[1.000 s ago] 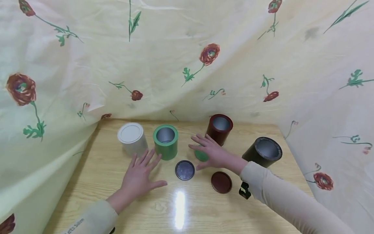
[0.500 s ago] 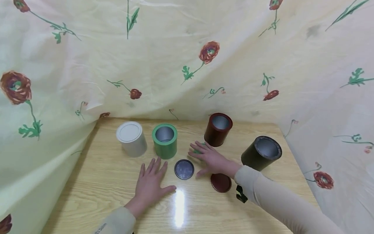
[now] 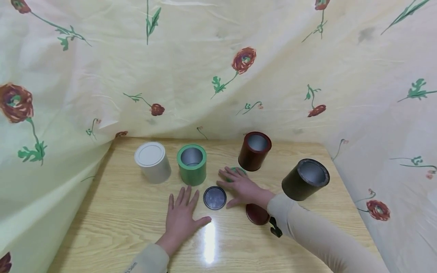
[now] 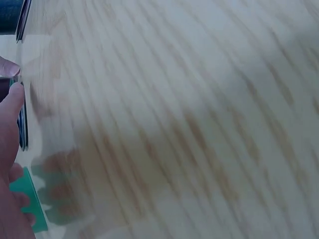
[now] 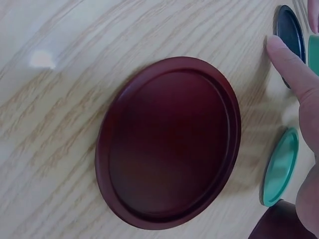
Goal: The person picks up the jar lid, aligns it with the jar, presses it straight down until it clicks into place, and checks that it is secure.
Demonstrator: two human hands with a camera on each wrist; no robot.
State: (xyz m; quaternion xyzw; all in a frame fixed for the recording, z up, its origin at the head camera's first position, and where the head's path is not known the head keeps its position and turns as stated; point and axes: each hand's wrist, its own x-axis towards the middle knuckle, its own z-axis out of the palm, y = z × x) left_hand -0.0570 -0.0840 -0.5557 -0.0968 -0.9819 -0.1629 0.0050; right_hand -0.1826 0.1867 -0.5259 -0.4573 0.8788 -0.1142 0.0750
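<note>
Resting on the table, your work stands as follows. Four canisters stand in a loose row: the white canister is lidded, while the black canister, green canister and maroon canister are open. Your left hand lies flat and released on the wood, grasping nothing. Your right hand lies with straight fingers on the green lid, beside the maroon canister. The maroon lid and black lid lie loose on the table. Judgement: one of four closed; three lids remain.
</note>
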